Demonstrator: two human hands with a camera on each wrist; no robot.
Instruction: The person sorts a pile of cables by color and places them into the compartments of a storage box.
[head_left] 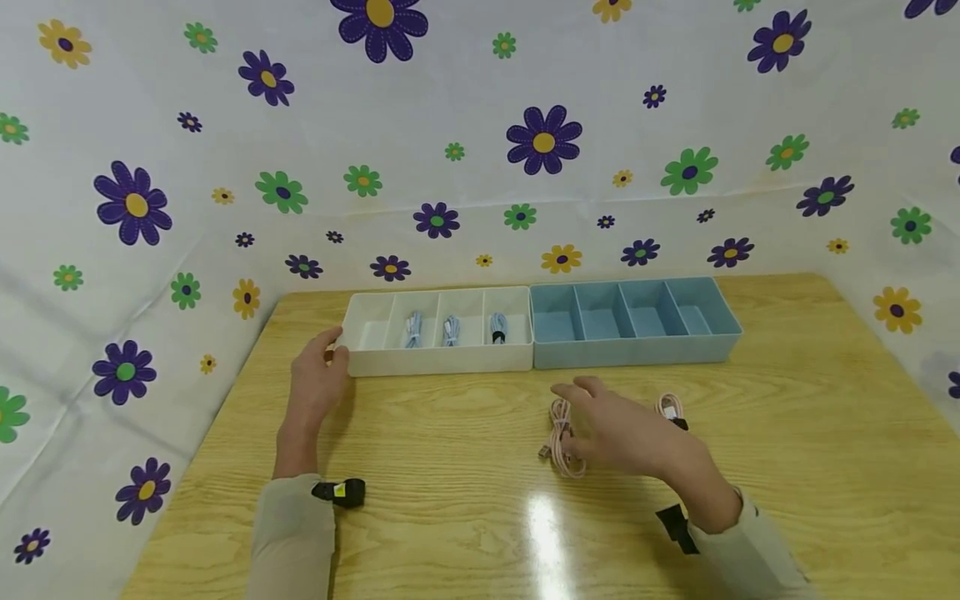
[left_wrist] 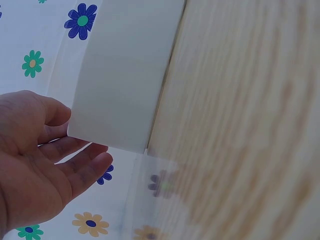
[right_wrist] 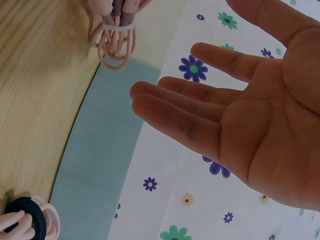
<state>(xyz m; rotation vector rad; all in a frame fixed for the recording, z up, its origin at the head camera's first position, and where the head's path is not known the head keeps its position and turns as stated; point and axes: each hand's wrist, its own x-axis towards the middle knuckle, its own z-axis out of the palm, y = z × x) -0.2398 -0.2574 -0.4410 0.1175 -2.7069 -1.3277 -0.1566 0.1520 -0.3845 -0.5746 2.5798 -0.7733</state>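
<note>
My left hand (head_left: pixel 318 377) rests at the left end of a white divided box (head_left: pixel 442 362), thumb and fingertips at its corner. In the left wrist view the relaxed fingers of my left hand (left_wrist: pixel 45 160) touch the end of the box. Light blue tied cables (head_left: pixel 451 331) lie in three of its compartments. My right hand (head_left: pixel 626 429), fingers spread and holding nothing, hovers over a pink bundled cable (head_left: pixel 559 433) on the table, partly covering it. A second pink cable (head_left: pixel 670 407) with a black strap lies beyond the wrist. The right wrist view shows the bare palm (right_wrist: pixel 270 125).
A blue divided box (head_left: pixel 637 352) with bare compartments stands against the white box's right end. Both sit at the back of the wooden table (head_left: pixel 435 475). Flower-patterned cloth (head_left: pixel 480 125) hangs behind and along the sides.
</note>
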